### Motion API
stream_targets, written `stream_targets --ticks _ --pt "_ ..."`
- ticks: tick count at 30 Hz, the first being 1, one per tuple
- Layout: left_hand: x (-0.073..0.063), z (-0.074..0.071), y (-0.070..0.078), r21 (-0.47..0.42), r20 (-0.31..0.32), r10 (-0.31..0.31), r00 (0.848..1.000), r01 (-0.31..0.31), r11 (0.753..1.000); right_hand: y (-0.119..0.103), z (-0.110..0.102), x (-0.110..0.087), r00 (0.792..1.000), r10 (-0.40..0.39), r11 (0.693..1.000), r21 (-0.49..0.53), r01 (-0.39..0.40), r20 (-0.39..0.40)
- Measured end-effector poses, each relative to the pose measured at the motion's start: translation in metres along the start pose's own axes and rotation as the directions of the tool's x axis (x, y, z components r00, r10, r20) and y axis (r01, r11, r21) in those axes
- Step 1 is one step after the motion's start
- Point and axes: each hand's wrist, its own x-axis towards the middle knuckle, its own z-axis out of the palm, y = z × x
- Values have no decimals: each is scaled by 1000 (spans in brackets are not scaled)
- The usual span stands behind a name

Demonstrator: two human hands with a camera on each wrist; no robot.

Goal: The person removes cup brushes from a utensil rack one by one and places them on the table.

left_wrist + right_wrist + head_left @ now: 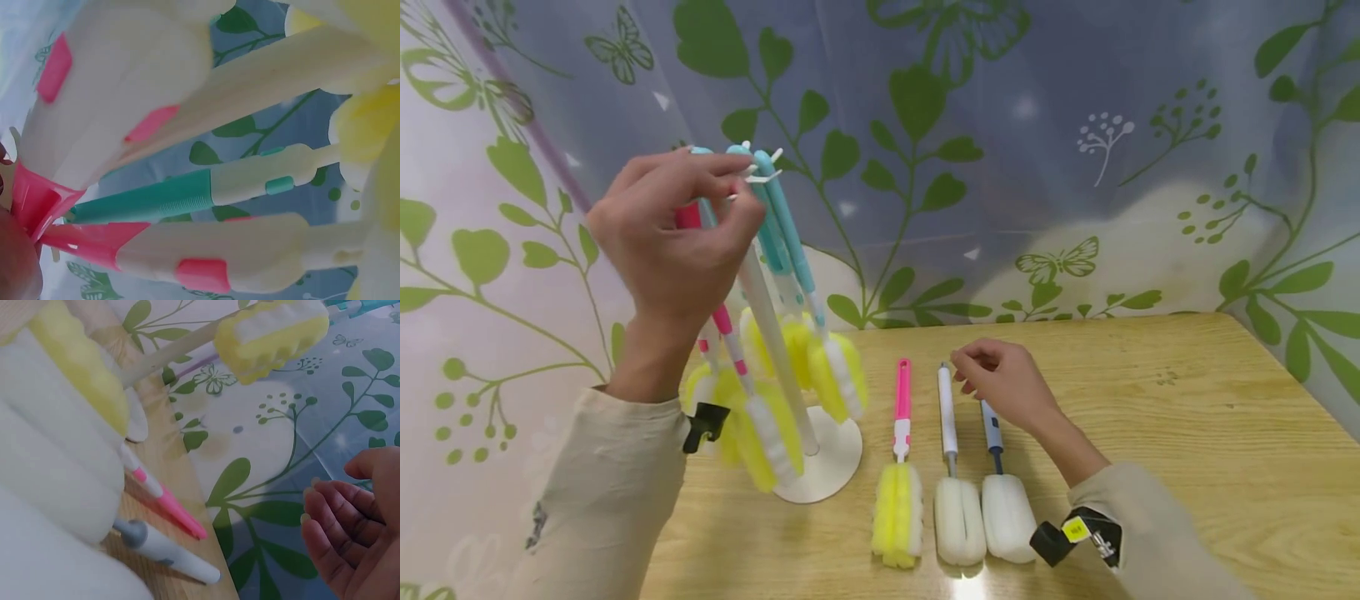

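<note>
At the top of an upright cream stand point(835, 462), my left hand point(673, 225) pinches the end of a pink-and-white sponge bottle brush point(728, 333) beside the white hooks point(763, 177). Its pink handle point(40, 200) shows at the fingers in the left wrist view; whether its loop is on a hook is hidden. Several brushes with teal handles point(793, 233) and yellow-white sponge heads hang round the pole. Over the table, my right hand point(1011, 383) holds nothing, its fingers point(337, 519) loosely bent, near a white-handled brush point(947, 412) and a blue-grey-handled brush point(992, 429).
A pink-handled brush point(902, 408) with a yellow sponge lies left of the two white-sponge brushes, all in a row with heads toward me. The wooden table point(1187, 433) meets a leaf-and-butterfly patterned curtain point(1060, 167) at its back edge.
</note>
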Motion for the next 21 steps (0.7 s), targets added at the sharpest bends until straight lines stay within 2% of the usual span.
stream_targets --ticks 8,14,16,21 --pt "2 -8 1 -150 62 -42 997 51 987 -20 11 7 997 -75 996 49 73 33" --pt "4 -14 -1 -289 104 -109 989 135 948 -36 19 11 982 -172 982 94 165 77" --pt "4 -15 1 -307 113 -125 986 154 939 -41 23 11 977 -197 976 112 187 88" --pt "7 -15 13 -276 151 -124 981 162 947 -59 33 13 966 -248 959 157 235 69"
